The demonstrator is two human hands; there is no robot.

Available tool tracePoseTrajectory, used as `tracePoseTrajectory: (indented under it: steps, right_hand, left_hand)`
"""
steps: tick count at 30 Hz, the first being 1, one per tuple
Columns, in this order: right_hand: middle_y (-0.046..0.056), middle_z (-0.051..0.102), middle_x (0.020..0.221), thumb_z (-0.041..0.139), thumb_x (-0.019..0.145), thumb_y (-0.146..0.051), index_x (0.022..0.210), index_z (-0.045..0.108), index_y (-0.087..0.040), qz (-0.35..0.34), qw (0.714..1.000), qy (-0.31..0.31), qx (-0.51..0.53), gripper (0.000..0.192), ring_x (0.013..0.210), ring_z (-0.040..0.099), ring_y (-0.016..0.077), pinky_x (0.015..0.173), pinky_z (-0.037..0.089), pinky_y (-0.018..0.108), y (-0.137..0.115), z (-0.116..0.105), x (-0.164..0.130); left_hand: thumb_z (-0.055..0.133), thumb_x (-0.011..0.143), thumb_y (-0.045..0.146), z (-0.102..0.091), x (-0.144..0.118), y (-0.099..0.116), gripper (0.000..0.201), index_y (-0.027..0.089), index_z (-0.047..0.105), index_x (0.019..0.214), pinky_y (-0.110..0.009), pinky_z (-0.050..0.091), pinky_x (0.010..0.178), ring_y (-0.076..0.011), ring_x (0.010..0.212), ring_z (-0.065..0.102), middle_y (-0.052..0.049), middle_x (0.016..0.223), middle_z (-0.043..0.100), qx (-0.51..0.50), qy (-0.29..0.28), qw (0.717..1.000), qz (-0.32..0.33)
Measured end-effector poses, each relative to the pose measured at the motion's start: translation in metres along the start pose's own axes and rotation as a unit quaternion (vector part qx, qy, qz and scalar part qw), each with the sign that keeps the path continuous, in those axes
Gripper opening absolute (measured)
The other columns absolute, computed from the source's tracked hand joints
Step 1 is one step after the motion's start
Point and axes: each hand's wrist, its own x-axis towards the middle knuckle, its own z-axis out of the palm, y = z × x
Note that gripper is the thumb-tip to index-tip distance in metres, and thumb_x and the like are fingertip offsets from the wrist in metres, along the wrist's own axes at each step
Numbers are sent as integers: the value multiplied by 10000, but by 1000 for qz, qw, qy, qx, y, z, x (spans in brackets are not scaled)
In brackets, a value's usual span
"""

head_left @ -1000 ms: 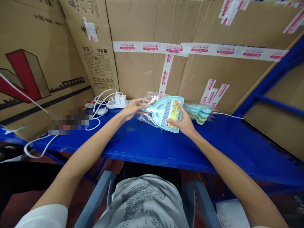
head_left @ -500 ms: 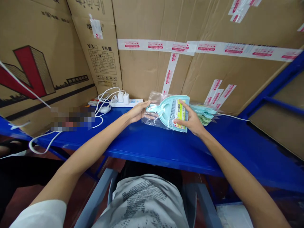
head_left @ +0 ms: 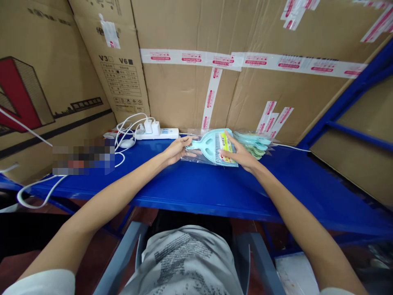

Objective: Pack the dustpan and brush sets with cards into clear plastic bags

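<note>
Between my hands is a light blue dustpan and brush set [head_left: 210,146] in a clear plastic bag, its handle towards the left. My left hand [head_left: 178,150] is closed on the handle end, fingers round the bag. Over the wide end, my right hand [head_left: 242,155] grips the right edge, its thumb and forefinger by a yellow label [head_left: 226,145]. Grey-blue bristles show beside the label. Just behind my right hand lie more bagged dustpan sets [head_left: 254,143], light blue and green, partly overlapping one another.
A white power strip [head_left: 170,133] with plugged-in chargers and tangled white cables stands at the back left of the blue table [head_left: 190,186]. Tall cardboard [head_left: 178,94] with printed tape walls the back. A blue metal frame [head_left: 346,102] slants at right.
The dustpan set has turned flatter and its wide end has tipped away. Both hands keep their hold. The whole view has shifted slightly to the right.
</note>
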Motion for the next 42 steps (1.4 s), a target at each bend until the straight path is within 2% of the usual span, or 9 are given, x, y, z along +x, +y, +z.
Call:
tracePoseTrajectory:
  steps: [4, 10, 15, 19, 22, 27, 32, 37, 42]
  right_hand:
    - [43, 712, 1411, 840, 838, -363, 1675, 328, -384, 58, 985, 113, 119, 981, 1218, 720, 278, 1042, 620, 460, -7, 3, 2]
    - [122, 821, 1131, 561, 1033, -388, 1422, 619, -186, 145, 946, 25, 288, 443, 946, 808, 287, 821, 683, 433, -14, 7, 8]
    - [111, 829, 961, 689, 953, -372, 1225, 696, -173, 140, 954, 81, 253, 337, 773, 793, 267, 590, 644, 350, -4, -13, 14]
    - [69, 793, 833, 843, 762, -202, 1250, 680, -177, 115, 960, 143, 210, 515, 685, 750, 229, 533, 593, 311, 8, -36, 20]
    - [21, 741, 737, 863, 715, -199, 1355, 628, -204, 114, 966, 151, 176, 683, 563, 680, 207, 446, 537, 306, 6, -47, 19]
    - [-38, 699, 709, 845, 741, -248, 1361, 570, -303, 64, 980, 114, 149, 680, 577, 652, 172, 468, 537, 257, -10, -42, 8]
    - [-5, 784, 947, 915, 685, -258, 1369, 503, -341, 34, 982, 80, 166, 803, 776, 727, 168, 614, 565, 227, -14, -33, 3]
    - [31, 755, 1003, 920, 731, -352, 1221, 694, -264, 26, 993, 24, 111, 547, 766, 690, 156, 575, 551, 228, -13, -35, 1]
    - [37, 749, 935, 904, 727, -313, 1297, 760, -218, 39, 993, -74, 81, 596, 604, 594, 113, 456, 485, 216, -12, -30, -2]
  left_hand:
    - [492, 1079, 180, 3, 0, 2, 247, 105, 701, 1187, -276, 691, 636, -238, 773, 819, -48, 824, 667, -17, 25, 999, 9]
    - [533, 1074, 200, 10, -1, 2, 279, 74, 684, 1271, -344, 705, 739, -266, 832, 828, -156, 1013, 775, -37, 43, 998, -16]
    - [593, 1055, 266, 7, 0, 3, 303, 55, 710, 1238, -431, 698, 794, -344, 925, 823, -249, 1139, 783, -31, -12, 998, -61]
    - [602, 1039, 220, 1, 3, 2, 261, 70, 700, 1229, -478, 684, 834, -379, 952, 813, -255, 1203, 767, -32, -20, 998, -60]
    - [540, 1066, 233, -1, 5, 3, 279, 63, 704, 1214, -483, 679, 850, -391, 962, 808, -243, 1203, 765, -37, 0, 998, -60]
    - [506, 1084, 269, -5, 7, 4, 307, 66, 724, 1157, -505, 669, 903, -367, 944, 815, -208, 1074, 785, -62, 22, 997, -34]
    - [460, 1102, 272, -6, 9, 3, 350, 55, 721, 1189, -489, 679, 897, -311, 887, 825, -205, 1086, 789, -77, 52, 996, -14]
    - [434, 1109, 268, -5, 8, 2, 363, 61, 730, 1146, -458, 695, 831, -277, 808, 822, -147, 967, 785, -85, 78, 993, -3]
    - [454, 1103, 266, -6, 7, 2, 349, 68, 741, 1111, -480, 685, 871, -268, 776, 816, -76, 775, 721, -84, 80, 993, 2]
